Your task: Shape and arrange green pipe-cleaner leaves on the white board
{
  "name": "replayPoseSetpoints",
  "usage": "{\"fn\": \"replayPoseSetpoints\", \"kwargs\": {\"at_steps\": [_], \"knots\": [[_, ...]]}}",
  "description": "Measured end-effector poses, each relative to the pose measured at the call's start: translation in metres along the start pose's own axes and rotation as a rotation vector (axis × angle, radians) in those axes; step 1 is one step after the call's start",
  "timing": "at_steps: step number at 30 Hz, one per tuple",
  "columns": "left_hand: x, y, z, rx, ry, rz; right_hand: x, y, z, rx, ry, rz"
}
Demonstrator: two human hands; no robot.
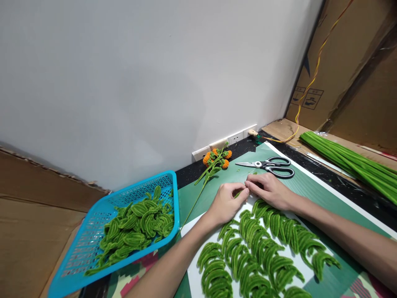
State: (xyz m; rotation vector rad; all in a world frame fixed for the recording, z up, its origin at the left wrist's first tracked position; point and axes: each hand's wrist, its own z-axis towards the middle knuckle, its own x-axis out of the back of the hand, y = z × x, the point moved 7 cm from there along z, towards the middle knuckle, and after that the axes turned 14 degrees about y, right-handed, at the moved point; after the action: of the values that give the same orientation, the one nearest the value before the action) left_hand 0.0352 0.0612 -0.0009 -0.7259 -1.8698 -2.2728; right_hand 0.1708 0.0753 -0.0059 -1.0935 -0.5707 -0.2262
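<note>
My left hand point(228, 203) is closed in a pinch, with a bit of a green pipe-cleaner leaf point(237, 193) showing between thumb and fingers. My right hand point(268, 189) meets it fingertip to fingertip, also pinched, at the leaf's end; most of the leaf is hidden by the fingers. Just below both hands, rows of curved green fuzzy leaves point(257, 240) lie overlapping on a white sheet point(194, 252). Scissors point(266, 164) with black and grey handles rest beyond my right hand, blades pointing left.
A blue plastic basket point(176, 207) heaped with green leaves stands to the left. Orange pipe-cleaner flowers point(226, 164) on a green stem lie near the wall sockets point(236, 137). Green pipe-cleaner stems point(347, 161) are bundled at right, by a yellow cord point(316, 68) and cardboard point(356, 82).
</note>
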Motion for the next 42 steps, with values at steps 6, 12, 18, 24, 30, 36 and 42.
{"fn": "replayPoseSetpoints", "kwargs": {"at_steps": [6, 12, 18, 24, 30, 36, 42], "knots": [[0.0001, -0.0004, -0.0003, 0.005, -0.006, 0.001, 0.0006, -0.0007, -0.0003, 0.005, -0.001, 0.004], [0.0003, 0.0014, 0.0007, 0.0, -0.001, -0.004, 0.0006, -0.0009, 0.001, 0.008, 0.002, 0.006], [0.0003, 0.0006, 0.0, 0.005, -0.003, 0.003, 0.0008, -0.0017, 0.0004, 0.007, 0.002, 0.005], [0.0001, 0.0005, 0.0004, 0.006, -0.002, 0.006, 0.0011, -0.0011, 0.0012, 0.007, 0.001, 0.002], [0.0002, 0.0014, 0.0007, -0.002, -0.003, 0.005, 0.0009, -0.002, 0.0011, 0.005, 0.0, 0.016], [0.0006, 0.0013, 0.0004, -0.005, 0.001, 0.017, 0.0009, -0.0012, 0.0001, 0.003, 0.001, 0.008], [0.0004, 0.0005, 0.0, -0.006, 0.0, 0.015, 0.0008, -0.0016, 0.0007, -0.002, -0.001, 0.009]]}}
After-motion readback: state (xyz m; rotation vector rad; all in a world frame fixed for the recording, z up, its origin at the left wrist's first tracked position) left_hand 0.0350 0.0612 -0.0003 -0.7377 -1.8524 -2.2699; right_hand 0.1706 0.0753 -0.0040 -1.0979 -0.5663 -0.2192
